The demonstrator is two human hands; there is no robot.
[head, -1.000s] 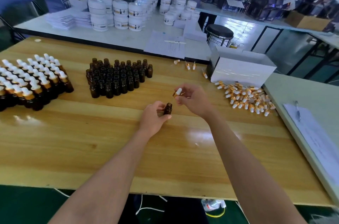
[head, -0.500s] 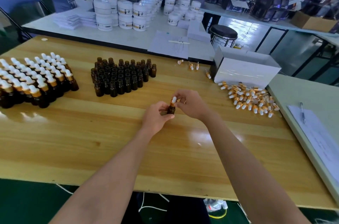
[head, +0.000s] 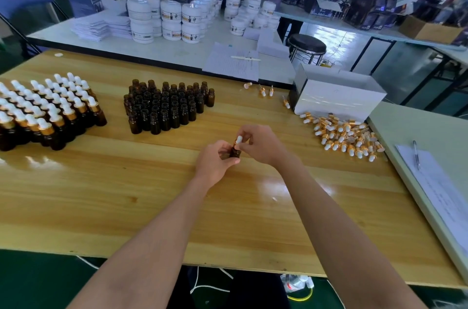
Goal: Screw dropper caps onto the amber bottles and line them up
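Over the middle of the wooden table (head: 126,197), my left hand (head: 215,163) grips a small amber bottle (head: 235,152) upright. My right hand (head: 262,144) pinches a white-bulbed, gold-collared dropper cap (head: 238,140) that sits on the bottle's neck. A cluster of uncapped amber bottles (head: 167,108) stands behind, to the left. Rows of capped bottles (head: 43,111) fill the far left. A heap of loose dropper caps (head: 342,135) lies to the right.
A white box (head: 336,101) stands behind the cap heap, with a few stray caps (head: 263,92) near it. A paper with a pen (head: 416,154) lies on the grey table at right. White jars (head: 162,18) and paper stacks crowd the far table.
One second ago my right hand held the cap apart above the bottle. It has since brought the cap down onto the neck, and both hands now meet around the bottle.
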